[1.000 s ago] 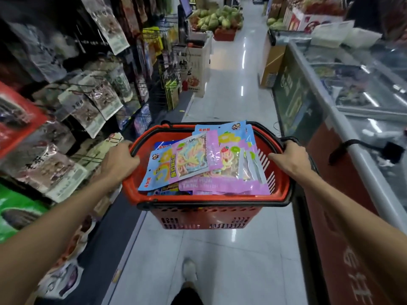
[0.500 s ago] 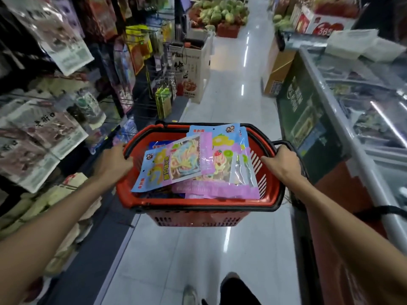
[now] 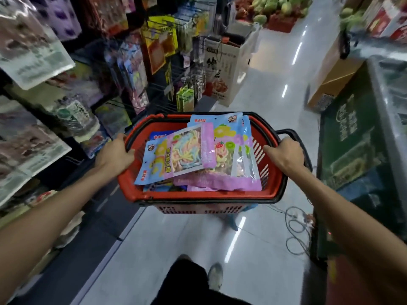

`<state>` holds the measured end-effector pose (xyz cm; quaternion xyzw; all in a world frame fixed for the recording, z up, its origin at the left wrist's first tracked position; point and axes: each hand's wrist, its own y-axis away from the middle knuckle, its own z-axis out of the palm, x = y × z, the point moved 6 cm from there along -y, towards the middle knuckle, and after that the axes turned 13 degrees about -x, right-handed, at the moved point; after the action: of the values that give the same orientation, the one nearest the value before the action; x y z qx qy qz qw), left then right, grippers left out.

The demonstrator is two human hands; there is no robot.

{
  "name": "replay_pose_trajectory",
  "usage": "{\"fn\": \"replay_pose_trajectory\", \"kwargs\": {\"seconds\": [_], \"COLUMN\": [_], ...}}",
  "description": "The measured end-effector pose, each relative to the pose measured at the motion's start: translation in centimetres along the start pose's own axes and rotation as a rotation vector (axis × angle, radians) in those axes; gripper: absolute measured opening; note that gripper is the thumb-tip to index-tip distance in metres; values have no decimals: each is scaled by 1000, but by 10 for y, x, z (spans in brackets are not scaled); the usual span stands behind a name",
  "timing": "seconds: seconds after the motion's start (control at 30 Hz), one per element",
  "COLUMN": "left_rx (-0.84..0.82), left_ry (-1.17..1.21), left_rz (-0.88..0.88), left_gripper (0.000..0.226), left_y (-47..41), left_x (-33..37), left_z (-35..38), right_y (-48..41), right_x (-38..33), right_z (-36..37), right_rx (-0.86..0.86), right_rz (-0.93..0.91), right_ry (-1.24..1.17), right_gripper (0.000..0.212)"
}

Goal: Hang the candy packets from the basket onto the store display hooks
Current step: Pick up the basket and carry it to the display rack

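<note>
You're basically at square one. The display hooks [image 3: 167,69] off to the left of the basket [image 3: 198,195] only show other stock hanging, blurry though. The candy packets [image 3: 198,155] are all piled inside the basket, none hung that I can see. Your left hand [image 3: 114,155] grips the basket's left rim and your right hand [image 3: 284,154] grips its right rim, so all the hanging is left to do

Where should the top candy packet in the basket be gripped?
Probably its purple right edge, pinched from above: the top candy packet lies flat and tilted atop the pile, that edge uncovered. The right hand is nearest but grips the basket rim.
</note>
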<state>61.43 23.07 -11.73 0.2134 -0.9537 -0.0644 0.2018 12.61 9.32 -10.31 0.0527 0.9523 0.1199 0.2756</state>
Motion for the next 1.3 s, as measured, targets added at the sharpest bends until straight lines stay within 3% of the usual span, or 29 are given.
{"fn": "replay_pose_trajectory", "kwargs": {"seconds": [0.43, 0.67, 0.83, 0.97, 1.3], "left_rx": [-21, -67, -82, -76, -69], "left_ry": [127, 227, 292, 276, 307], "left_rz": [-328, -437, -530, -633, -973], "left_gripper": [55, 49, 46, 32, 39], "left_y": [-144, -186, -193, -195, -229], "left_x": [-32, -46, -58, -58, -15], "left_z": [45, 59, 70, 89, 185], "right_y": [-259, -341, -388, -423, -554], "right_x": [-128, -210, -248, -273, -263], "right_z": [42, 71, 106, 137, 231], "right_rx": [-132, -215, -260, -344, -662], "right_rz": [-208, -289, -351, -408, -484], "right_ry": [124, 216, 296, 381, 512], "right_gripper": [43, 36, 49, 49, 50]}}
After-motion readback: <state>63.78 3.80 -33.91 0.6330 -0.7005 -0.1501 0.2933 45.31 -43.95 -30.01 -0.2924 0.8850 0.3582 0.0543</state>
